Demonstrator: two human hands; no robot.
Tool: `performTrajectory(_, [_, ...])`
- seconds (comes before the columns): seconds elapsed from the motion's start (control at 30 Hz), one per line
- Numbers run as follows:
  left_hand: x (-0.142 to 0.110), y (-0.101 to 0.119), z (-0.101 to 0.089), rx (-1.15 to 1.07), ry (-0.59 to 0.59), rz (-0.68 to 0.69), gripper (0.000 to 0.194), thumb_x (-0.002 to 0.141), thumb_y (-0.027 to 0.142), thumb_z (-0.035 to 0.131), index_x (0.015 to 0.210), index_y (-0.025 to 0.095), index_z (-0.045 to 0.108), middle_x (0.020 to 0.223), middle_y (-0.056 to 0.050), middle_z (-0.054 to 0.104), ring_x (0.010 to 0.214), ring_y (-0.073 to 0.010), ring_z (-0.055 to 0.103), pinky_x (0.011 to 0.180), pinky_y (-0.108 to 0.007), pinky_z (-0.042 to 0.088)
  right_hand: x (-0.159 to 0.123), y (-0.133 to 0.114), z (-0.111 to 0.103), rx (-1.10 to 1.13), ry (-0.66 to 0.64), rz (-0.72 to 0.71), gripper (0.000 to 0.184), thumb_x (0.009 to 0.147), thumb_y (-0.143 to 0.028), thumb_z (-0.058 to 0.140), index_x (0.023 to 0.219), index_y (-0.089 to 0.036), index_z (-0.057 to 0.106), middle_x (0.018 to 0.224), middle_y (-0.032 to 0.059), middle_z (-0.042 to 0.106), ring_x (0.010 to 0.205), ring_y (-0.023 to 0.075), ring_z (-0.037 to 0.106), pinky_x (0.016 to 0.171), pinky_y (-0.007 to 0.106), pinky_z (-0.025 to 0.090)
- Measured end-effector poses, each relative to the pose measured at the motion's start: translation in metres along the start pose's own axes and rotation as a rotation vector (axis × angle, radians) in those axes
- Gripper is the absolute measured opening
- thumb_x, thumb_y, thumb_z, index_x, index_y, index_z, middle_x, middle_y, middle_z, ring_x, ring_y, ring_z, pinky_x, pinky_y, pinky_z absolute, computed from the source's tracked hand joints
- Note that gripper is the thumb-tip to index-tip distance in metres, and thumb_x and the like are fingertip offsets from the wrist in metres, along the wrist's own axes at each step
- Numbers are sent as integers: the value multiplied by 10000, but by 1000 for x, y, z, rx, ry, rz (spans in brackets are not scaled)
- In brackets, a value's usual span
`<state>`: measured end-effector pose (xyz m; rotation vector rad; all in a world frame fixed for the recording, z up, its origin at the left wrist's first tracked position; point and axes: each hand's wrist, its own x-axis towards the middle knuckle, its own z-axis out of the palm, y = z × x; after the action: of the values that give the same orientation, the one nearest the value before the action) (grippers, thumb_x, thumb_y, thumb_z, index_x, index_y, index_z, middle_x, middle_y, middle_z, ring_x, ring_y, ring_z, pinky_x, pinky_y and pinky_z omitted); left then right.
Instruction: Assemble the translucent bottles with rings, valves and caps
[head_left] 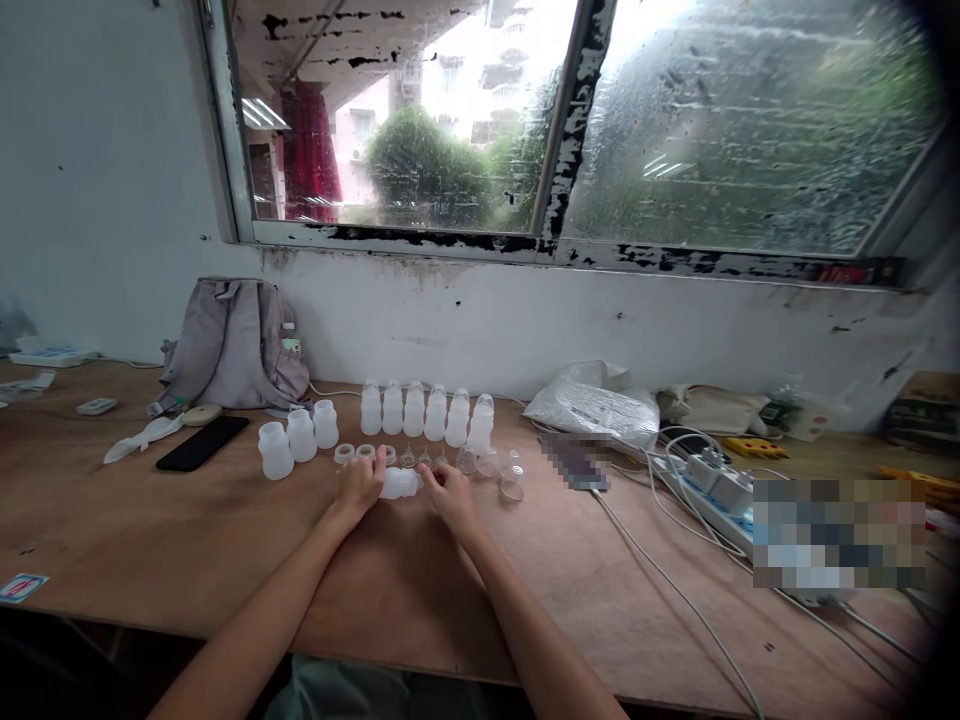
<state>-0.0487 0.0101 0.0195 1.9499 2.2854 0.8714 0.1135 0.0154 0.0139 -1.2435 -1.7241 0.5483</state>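
My left hand (361, 483) is wrapped around a small white plastic bottle (399, 483) that lies on its side over the wooden table (150, 540). My right hand (450, 488) is closed at the bottle's mouth end, fingers pinched there; what they hold is too small to make out. Just behind my hands lie several small rings and clear caps (431, 461). Behind those stands a row of several capped white bottles (424, 410). Three open white bottles (298, 439) stand to the left.
A grey backpack (232, 343) leans on the wall at back left, with a black phone (202, 442) in front of it. A plastic bag (592, 405), a power strip (716, 490) and cables (675, 590) lie to the right. A window is above.
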Motion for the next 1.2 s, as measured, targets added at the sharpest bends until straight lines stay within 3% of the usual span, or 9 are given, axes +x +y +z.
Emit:
performTrajectory(0.3, [6,-6,3,-36,-11,-50,661,842,504,133,702,177,690,734,-121,678,755,-254,607,664,-339,403,-3,-9,-4,267,-16,-114,86,735,-269,463,719,-191,496,656,4,552,585,129,516,532,225,408])
performTrajectory(0.57, [9,-9,6,-77,-9,-60,688,834,521,108,664,183,682,728,-126,679,756,-269,612,644,-345,402,-3,-12,-8,307,-23,-146,133,706,-229,485,828,-185,513,824,40,581,691,136,552,599,234,447])
performTrajectory(0.73, [8,-9,7,-110,-5,-48,649,823,529,157,656,182,680,729,-124,678,757,-268,609,660,-348,402,0,-6,-7,192,-5,18,265,743,-426,472,626,-189,489,563,-1,523,523,132,505,460,227,392])
performTrajectory(0.8, [8,-9,7,-132,-1,-50,634,815,536,177,648,182,677,733,-126,677,761,-271,605,667,-354,403,1,-4,-7,157,-30,18,325,758,-446,444,553,-194,450,488,-14,478,478,126,476,433,224,361])
performTrajectory(0.9, [8,-10,7,-187,7,-63,620,806,547,205,623,175,666,714,-130,672,766,-273,601,687,-362,399,0,-4,-6,177,-39,-50,256,768,-388,442,603,-193,465,520,-12,493,486,121,468,446,220,359])
performTrajectory(1.03, [9,-11,7,-323,5,-86,611,812,543,200,590,189,646,680,-100,668,759,-253,602,697,-344,404,-2,-8,-8,253,4,-117,109,758,-285,440,738,-192,493,664,17,547,575,131,501,516,228,402])
performTrajectory(1.2, [13,-12,18,-554,-32,-133,715,816,559,81,621,163,643,624,-82,653,660,-221,606,611,-305,438,-3,-13,-16,249,210,-87,89,727,-207,402,779,-190,473,691,20,538,617,137,499,566,237,411])
